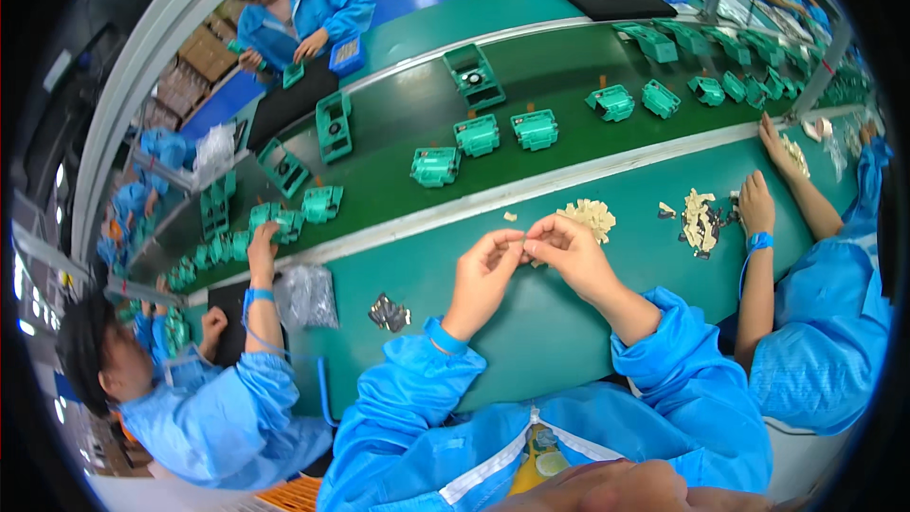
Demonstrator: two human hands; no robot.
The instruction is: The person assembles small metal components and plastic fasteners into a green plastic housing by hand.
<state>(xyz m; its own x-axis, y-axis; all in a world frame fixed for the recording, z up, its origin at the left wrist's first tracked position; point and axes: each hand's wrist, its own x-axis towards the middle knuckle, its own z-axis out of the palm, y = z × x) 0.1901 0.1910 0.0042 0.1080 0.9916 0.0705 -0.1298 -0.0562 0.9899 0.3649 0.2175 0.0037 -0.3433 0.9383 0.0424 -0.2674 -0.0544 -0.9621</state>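
Note:
My left hand [483, 277] and my right hand [571, 254] meet over the green bench top [540, 341], fingertips pinched together. Whatever sits between them is mostly hidden and too small to name; only a thin dark sliver shows. Just beyond my right hand lies a heap of small cream-coloured pieces [591, 214], and one loose cream piece [510, 216] rests apart from it. To the left of my left wrist, which wears a blue band [444, 336], is a small pile of shiny dark pieces [390, 313].
A green conveyor belt [379, 171] runs past the bench behind a pale metal rail [455, 206], carrying several green housings [476, 136]. A clear plastic bag [308, 296] lies at left. Co-workers sit on both sides; a co-worker's hand [756, 204] is near another cream-and-dark pile [700, 225].

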